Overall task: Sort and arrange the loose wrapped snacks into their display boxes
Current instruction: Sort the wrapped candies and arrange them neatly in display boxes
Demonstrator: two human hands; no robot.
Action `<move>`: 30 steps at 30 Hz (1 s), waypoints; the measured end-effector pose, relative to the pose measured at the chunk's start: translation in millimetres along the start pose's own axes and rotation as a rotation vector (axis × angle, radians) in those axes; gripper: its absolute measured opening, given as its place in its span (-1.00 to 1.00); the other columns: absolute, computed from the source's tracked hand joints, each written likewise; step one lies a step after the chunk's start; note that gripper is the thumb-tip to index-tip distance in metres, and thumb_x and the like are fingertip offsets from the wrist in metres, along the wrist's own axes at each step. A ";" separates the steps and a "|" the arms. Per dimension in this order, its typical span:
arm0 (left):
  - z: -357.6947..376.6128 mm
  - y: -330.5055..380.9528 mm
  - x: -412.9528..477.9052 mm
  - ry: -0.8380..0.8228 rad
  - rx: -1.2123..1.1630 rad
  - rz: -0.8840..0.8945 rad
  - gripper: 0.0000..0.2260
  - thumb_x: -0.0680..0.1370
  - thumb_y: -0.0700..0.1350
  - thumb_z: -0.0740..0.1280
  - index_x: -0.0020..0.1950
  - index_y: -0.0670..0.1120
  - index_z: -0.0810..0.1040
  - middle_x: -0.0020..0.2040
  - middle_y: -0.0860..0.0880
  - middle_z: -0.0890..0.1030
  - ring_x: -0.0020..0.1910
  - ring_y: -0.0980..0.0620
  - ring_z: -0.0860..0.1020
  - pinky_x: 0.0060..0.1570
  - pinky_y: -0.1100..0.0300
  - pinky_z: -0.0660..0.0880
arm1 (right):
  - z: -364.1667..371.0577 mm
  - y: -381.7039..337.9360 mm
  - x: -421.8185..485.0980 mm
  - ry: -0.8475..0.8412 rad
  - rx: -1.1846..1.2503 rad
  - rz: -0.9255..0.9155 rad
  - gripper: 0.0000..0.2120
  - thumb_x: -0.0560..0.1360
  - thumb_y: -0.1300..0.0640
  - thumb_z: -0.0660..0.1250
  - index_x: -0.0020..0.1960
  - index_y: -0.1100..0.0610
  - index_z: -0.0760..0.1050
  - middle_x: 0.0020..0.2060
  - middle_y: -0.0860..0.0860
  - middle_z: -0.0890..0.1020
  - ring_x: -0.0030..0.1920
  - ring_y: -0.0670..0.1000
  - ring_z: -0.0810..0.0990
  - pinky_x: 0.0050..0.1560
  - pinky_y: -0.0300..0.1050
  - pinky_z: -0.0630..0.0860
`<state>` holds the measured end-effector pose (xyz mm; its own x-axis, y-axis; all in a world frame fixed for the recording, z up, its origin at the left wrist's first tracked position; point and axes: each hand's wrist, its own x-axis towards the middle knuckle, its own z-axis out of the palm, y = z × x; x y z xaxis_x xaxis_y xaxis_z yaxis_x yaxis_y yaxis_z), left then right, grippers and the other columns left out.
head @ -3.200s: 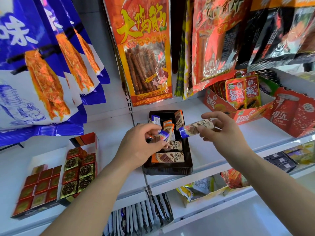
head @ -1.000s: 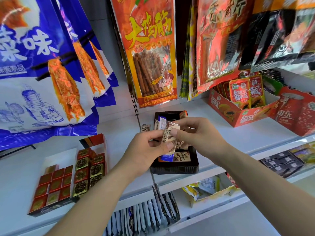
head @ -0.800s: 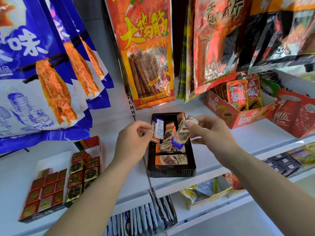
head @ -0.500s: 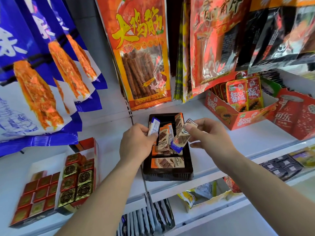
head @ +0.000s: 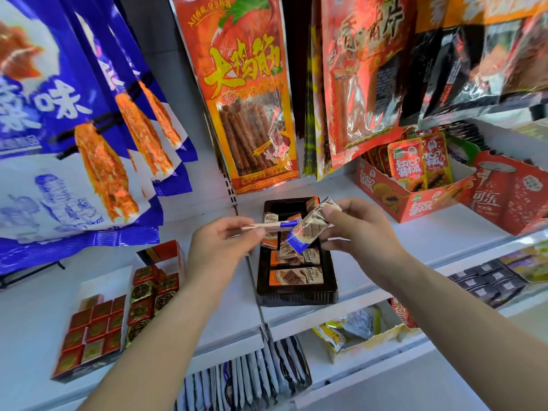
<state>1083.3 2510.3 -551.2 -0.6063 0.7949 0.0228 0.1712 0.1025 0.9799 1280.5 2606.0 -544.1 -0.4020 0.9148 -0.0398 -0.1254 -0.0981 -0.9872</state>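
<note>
I see the dark tray [head: 296,294] standing on the white shelf [head: 439,241], with its front wall close to the front edge of the shelf. In its front half the orange-ended bars [head: 296,276] lie flat, one behind the other. Further back some bars lie mixed, and the rear part shows the dark floor of the tray. The left hand [head: 219,247] pinches a thin blue-ended bar [head: 278,226] between thumb and fingers, seen from its edge, above the left rim of the tray. The right hand [head: 360,232] pinches a tilted blue-ended bar [head: 310,230] over the middle of the tray. The two bars cross in my view and I cannot tell if they touch. To the right, well apart from the tray, a red cardboard box [head: 415,203] holds upright red papaya packets [head: 407,164], and bare shelf lies between. To the left, a low box [head: 74,377] holds red foil squares [head: 95,330] and gold foil squares [head: 148,295] in rows. Hanging snack bags [head: 252,93] reach down low behind the tray.
</note>
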 end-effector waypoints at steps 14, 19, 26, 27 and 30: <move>-14.2 2.2 -8.5 -0.044 -0.030 0.028 -0.76 0.39 -0.25 0.56 -0.07 0.07 0.69 -0.07 0.08 0.72 0.05 0.07 0.65 0.15 0.02 0.56 | 11.8 2.7 1.6 -0.009 0.109 0.008 -0.84 0.58 0.18 0.34 0.04 0.29 0.47 -0.12 0.27 0.64 -0.27 0.04 0.68 -0.20 -0.14 0.63; -2.2 3.5 -11.3 -0.099 -0.077 0.059 -0.70 0.43 -0.32 0.50 0.05 0.02 0.65 -0.08 0.09 0.71 -0.05 0.16 0.67 -0.13 0.25 0.59 | 19.1 8.7 2.6 -0.005 0.074 0.037 -0.85 0.57 0.15 0.35 -0.01 0.24 0.47 -0.15 0.22 0.64 -0.25 0.05 0.68 -0.22 -0.15 0.63; 8.5 2.8 -6.7 -0.088 -0.154 0.006 -0.72 0.50 -0.29 0.45 0.15 -0.03 0.57 -0.05 0.01 0.73 -0.04 0.06 0.69 -0.01 0.13 0.58 | 7.2 1.2 3.0 -0.039 -0.053 0.038 -0.89 0.57 0.14 0.36 0.04 0.17 0.52 -0.17 0.13 0.68 -0.28 -0.01 0.66 -0.14 0.01 0.64; 8.7 3.3 -5.4 -0.079 -0.171 -0.005 -0.73 0.51 -0.28 0.44 0.17 -0.06 0.56 -0.06 0.01 0.73 -0.07 0.07 0.69 -0.04 0.14 0.57 | 4.8 -0.6 2.5 -0.067 -0.063 0.033 -0.91 0.56 0.15 0.36 0.03 0.16 0.54 -0.16 0.14 0.68 -0.24 0.00 0.66 -0.14 0.01 0.64; 11.3 6.5 -5.7 -0.094 -0.207 -0.037 -0.80 0.53 -0.28 0.41 0.13 -0.15 0.58 -0.11 -0.04 0.74 -0.18 0.11 0.69 -0.22 0.26 0.56 | 3.0 -3.1 -1.4 -0.218 -0.087 0.035 -0.91 0.54 0.19 0.38 0.02 0.18 0.57 -0.19 0.14 0.68 -0.17 0.10 0.68 -0.08 0.08 0.64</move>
<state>1096.6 2513.1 -547.2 -0.5323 0.8462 -0.0225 -0.0184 0.0150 0.9997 1278.8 2603.9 -540.5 -0.5927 0.8040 -0.0488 -0.0338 -0.0853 -0.9958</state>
